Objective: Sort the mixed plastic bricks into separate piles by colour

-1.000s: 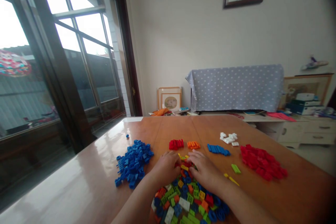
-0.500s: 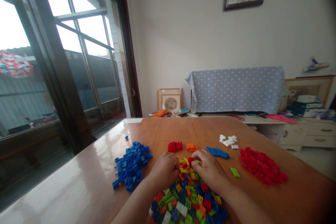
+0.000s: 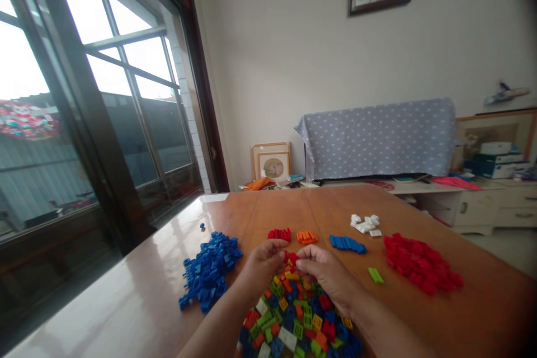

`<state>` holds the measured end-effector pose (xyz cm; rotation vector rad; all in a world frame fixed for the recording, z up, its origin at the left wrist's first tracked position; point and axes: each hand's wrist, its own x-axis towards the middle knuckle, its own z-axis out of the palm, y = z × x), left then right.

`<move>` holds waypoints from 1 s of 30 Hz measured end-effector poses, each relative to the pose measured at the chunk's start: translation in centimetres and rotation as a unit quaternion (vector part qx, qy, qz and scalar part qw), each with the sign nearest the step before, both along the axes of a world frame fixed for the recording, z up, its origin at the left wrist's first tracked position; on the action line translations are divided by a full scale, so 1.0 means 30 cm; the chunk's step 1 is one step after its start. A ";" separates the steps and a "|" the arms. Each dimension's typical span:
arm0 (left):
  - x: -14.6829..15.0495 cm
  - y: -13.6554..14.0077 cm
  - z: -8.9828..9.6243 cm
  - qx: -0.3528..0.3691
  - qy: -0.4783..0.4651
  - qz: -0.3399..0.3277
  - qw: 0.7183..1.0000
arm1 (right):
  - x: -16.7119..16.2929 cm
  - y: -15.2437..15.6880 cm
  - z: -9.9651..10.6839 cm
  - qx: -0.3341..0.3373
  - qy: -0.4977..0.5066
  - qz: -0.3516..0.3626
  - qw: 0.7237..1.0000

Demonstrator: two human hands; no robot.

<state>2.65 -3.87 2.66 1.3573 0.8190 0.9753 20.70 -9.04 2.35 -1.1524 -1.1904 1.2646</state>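
Note:
My left hand (image 3: 265, 263) and my right hand (image 3: 322, 264) meet over the far end of a mixed heap of toy building bricks (image 3: 289, 319). Between their fingertips is a red brick (image 3: 290, 258), with the fingers of each hand closed on it from either side. Whether it is one piece or two pressed together I cannot tell. Just beyond the hands lie a short row of red bricks (image 3: 279, 234), a row of orange bricks (image 3: 307, 236) and a row of blue bricks (image 3: 347, 243).
A blue brick pile (image 3: 212, 268) lies on the left of the wooden table (image 3: 247, 207), with one stray blue piece (image 3: 202, 226) behind it. To the right are a red brick pile (image 3: 419, 263), several white bricks (image 3: 364, 224) and a light green brick (image 3: 376, 275).
My right hand has brought the red brick up from the heap toward my left hand. Both hands have drawn together, fingertips now meeting at it. The view has shifted slightly.

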 end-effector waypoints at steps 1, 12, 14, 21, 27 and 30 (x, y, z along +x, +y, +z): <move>0.002 -0.004 0.001 -0.012 -0.008 -0.004 1.000 | -0.005 -0.003 0.001 -0.009 0.028 0.006 1.000; 0.024 -0.019 0.003 -0.008 -0.005 -0.002 1.000 | -0.010 0.008 -0.019 -0.042 0.168 0.014 0.985; 0.029 -0.027 0.010 0.002 0.007 -0.013 1.000 | -0.009 0.010 -0.020 -0.047 0.167 0.010 0.985; 0.054 -0.028 -0.017 0.099 0.053 -0.017 0.994 | -0.005 0.012 -0.014 -0.040 0.093 -0.005 0.995; 0.044 -0.019 -0.022 0.225 0.175 0.013 0.958 | 0.005 0.010 -0.007 -0.021 0.057 -0.027 0.998; 0.036 -0.029 0.003 0.280 0.242 0.005 0.929 | 0.007 0.010 -0.004 -0.012 0.041 -0.043 0.998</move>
